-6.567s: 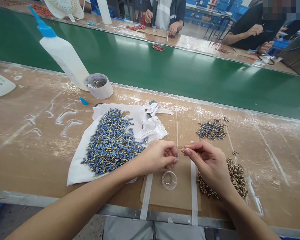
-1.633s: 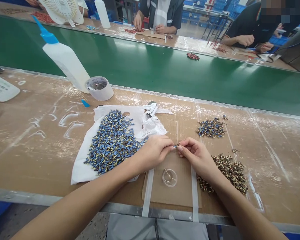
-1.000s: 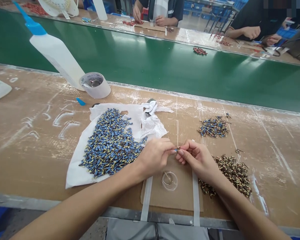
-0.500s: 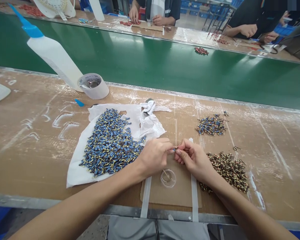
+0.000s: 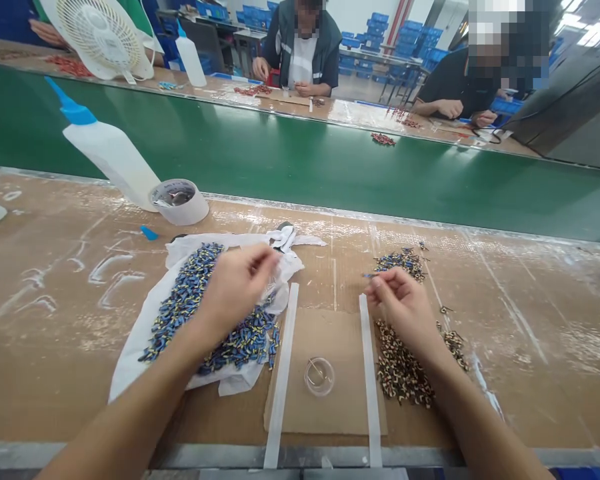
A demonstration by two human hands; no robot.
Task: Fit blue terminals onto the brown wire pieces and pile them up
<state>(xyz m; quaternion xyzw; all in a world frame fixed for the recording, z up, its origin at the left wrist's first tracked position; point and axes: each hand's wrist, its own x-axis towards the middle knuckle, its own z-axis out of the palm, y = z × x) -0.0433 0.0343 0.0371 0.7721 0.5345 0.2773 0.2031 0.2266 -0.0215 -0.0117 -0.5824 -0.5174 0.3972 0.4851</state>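
My left hand (image 5: 240, 283) is raised over a pile of small blue, yellow and dark pieces (image 5: 180, 310) on a white cloth (image 5: 130, 363). Its fingers are curled in, and whatever lies between them is hidden. My right hand (image 5: 403, 303) pinches a small blue piece (image 5: 369, 275) between thumb and fingertips. It hovers near a smaller heap of blue and dark pieces (image 5: 404, 261) and a heap of dark and cream pieces (image 5: 405, 367). Between my arms, a small clear cup (image 5: 320, 377) with a thin stick in it stands on a cardboard sheet (image 5: 330, 417).
At the left stand a white bottle with a blue nozzle (image 5: 110, 157) and a roll of tape (image 5: 185, 210). A blue cap (image 5: 149, 233) lies near them. Beyond runs a green belt (image 5: 280, 160). Across it, co-workers sit near a white fan (image 5: 105, 40).
My hands, together over the cardboard before, have parted. The left has moved left over the blue pile; the right has moved a little right with a small blue piece. The camera view has tilted up.
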